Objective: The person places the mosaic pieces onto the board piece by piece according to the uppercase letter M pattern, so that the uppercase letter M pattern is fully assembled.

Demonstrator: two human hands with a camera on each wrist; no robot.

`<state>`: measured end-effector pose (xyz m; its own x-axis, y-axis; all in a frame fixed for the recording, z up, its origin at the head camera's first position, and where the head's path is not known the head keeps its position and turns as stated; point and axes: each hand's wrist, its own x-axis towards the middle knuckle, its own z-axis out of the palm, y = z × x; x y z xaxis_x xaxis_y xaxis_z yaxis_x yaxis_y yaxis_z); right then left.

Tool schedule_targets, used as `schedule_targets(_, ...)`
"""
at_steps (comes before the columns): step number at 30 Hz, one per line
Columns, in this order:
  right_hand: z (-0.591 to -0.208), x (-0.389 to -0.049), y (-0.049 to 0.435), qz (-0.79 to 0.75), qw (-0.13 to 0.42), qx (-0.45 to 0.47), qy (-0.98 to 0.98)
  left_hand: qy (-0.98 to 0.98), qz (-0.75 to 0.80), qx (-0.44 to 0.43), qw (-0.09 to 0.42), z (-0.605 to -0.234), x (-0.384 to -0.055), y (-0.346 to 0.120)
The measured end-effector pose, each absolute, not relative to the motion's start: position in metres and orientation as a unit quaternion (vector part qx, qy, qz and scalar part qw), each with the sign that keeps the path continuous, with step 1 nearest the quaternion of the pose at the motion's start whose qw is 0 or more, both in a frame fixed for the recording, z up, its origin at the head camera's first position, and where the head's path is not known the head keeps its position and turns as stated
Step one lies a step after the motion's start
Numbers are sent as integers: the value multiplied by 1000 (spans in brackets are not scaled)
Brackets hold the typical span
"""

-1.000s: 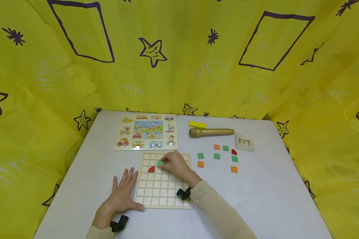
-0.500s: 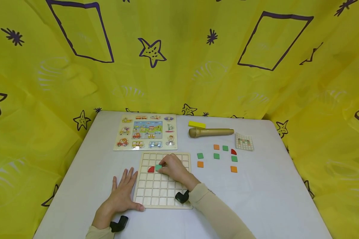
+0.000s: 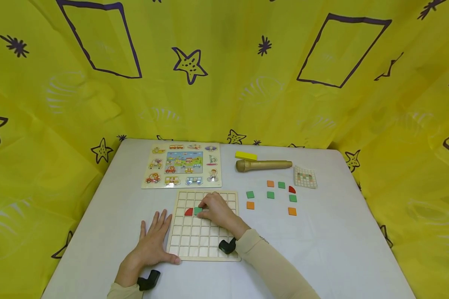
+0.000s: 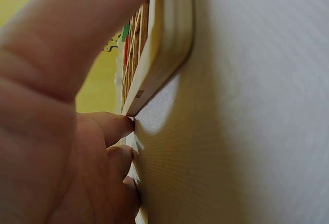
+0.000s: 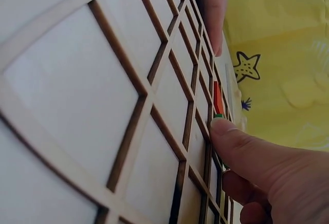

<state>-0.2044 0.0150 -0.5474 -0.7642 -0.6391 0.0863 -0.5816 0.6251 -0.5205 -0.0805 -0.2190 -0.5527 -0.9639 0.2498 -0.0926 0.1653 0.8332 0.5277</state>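
A wooden grid board (image 3: 200, 241) lies on the white table. One of its squares holds a red quarter-circle tile (image 3: 188, 212). Just right of that, my right hand (image 3: 218, 211) pinches a green square tile (image 3: 197, 211) between thumb and fingers, at the neighbouring square. In the right wrist view the thumb (image 5: 247, 149) covers most of the green tile (image 5: 219, 115), and the red tile (image 5: 217, 96) shows beyond it. Spread flat, my left hand (image 3: 151, 243) rests on the table, its thumb touching the board's near left corner and its fingertips near the left edge.
Right of the board lie loose green tiles (image 3: 270, 195), orange tiles (image 3: 292, 211) and a red quarter-circle (image 3: 292, 189). A pattern card (image 3: 305, 177), a wooden microphone-shaped toy (image 3: 263, 165) and a yellow block (image 3: 246, 155) lie behind. A vehicle picture puzzle (image 3: 184, 185) sits beyond the board.
My right hand has brought the green tile left and toward me, down to the square beside the red tile. The left hand has stayed in place.
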Motion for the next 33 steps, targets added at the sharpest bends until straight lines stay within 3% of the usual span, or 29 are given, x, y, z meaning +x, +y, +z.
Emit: schedule_targets(33, -545, -204, 16, -242, 47, -358, 900, 956, 258, 116, 73, -557, -81, -220)
